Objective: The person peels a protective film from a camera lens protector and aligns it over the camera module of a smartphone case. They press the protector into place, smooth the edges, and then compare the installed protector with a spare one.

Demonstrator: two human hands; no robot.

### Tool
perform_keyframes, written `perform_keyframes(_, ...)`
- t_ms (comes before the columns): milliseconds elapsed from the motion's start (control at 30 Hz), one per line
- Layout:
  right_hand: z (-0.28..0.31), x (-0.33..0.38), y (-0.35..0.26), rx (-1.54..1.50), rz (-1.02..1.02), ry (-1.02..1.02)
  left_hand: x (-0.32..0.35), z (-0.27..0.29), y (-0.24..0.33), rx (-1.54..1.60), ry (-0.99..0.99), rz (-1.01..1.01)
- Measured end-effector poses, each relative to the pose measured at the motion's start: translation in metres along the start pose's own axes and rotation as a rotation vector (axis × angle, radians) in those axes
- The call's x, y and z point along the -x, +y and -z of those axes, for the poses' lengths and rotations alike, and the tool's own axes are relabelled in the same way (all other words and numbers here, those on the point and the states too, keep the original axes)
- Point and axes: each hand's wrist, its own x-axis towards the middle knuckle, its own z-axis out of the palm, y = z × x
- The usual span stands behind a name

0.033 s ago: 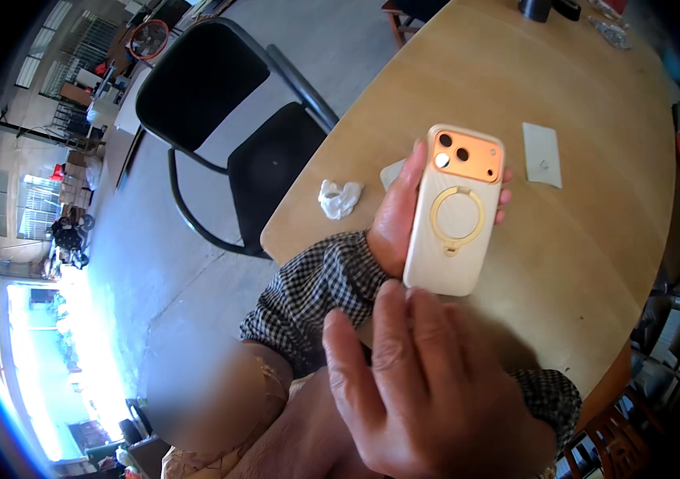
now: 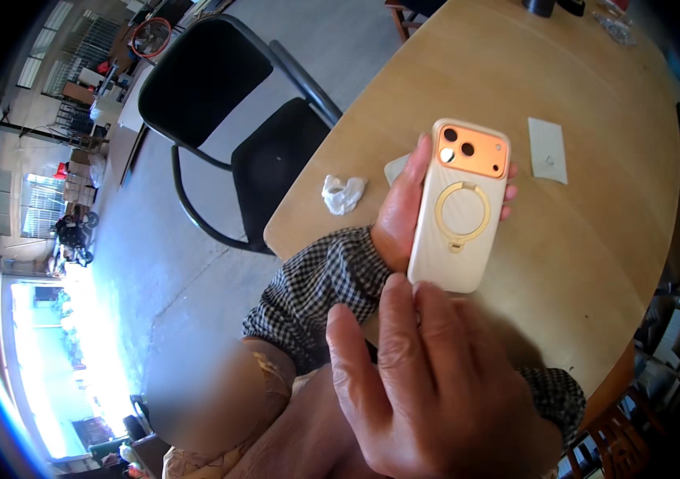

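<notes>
A smartphone (image 2: 444, 255) in a cream case lies back up in my left hand (image 2: 397, 227), tilted slightly over the table. Its camera block is orange with dark lenses, and a gold ring holder sits on the case's back. My left thumb runs along the phone's left edge, and fingertips curl round its right edge. Closer in, my right hand (image 2: 444, 391) shows its back with fingers stretched out, holding nothing visible. Those fingertips are close to the phone's lower end; whether they touch it I cannot tell. Both sleeves are black-and-white checked.
A crumpled white tissue (image 2: 343, 195) lies on the wooden table (image 2: 587, 239) near its left edge. To the phone's right is a white paper slip (image 2: 547, 150). Part of a pale flat object (image 2: 394, 169) shows behind my left hand. A black chair (image 2: 280, 152) stands left of the table.
</notes>
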Motion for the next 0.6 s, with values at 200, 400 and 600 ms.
perform_keyframes(200, 0.008, 0.002, 0.004, 0.167, 0.054, -0.171, -0.002, 0.006, -0.003, -0.084, -0.023, -0.050)
perform_keyframes(400, 0.011, -0.005, 0.015, 0.192, 0.140, -0.191, 0.000, -0.004, -0.010, -0.121, -0.004, -0.072)
perform_keyframes(600, 0.016, -0.014, 0.014, 0.019, 0.124, -0.380, 0.000, 0.002, -0.013, -0.092, -0.044, -0.046)
